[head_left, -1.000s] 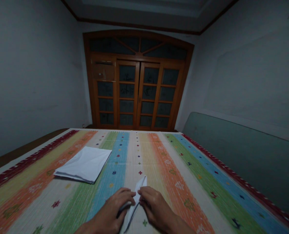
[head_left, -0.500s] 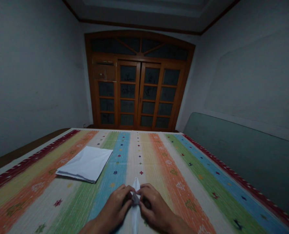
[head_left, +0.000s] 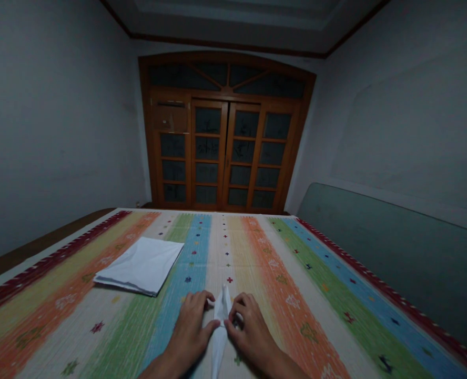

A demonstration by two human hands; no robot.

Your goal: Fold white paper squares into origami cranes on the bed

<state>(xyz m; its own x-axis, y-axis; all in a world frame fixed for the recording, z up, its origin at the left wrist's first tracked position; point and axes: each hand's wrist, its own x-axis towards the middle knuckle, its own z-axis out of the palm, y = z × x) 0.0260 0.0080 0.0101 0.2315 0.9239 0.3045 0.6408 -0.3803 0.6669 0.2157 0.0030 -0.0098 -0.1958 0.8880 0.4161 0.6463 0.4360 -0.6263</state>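
Observation:
A narrow, pointed piece of folded white paper lies on the striped tablecloth close in front of me, its tip facing away. Its upper half has spread a little, and a shaded hollow shows between the folds. My left hand grips it from the left, the thumb pressed at the middle and the fingers curled by the edge. From the right, my right hand holds it with thumb and bent fingers at the same height. Both thumb tips almost meet on the paper. The fingers partly hide its sides.
To the left lies a stack of white paper sheets. The striped tablecloth covers the table. Beyond it stand wooden doors with glass panes. A pale greenish panel leans along the right wall.
The small grey-looking flap pinched between my fingers no longer sticks up; the paper's upper part is now wider. My hands have spread slightly, with thumbs now at the paper's middle.

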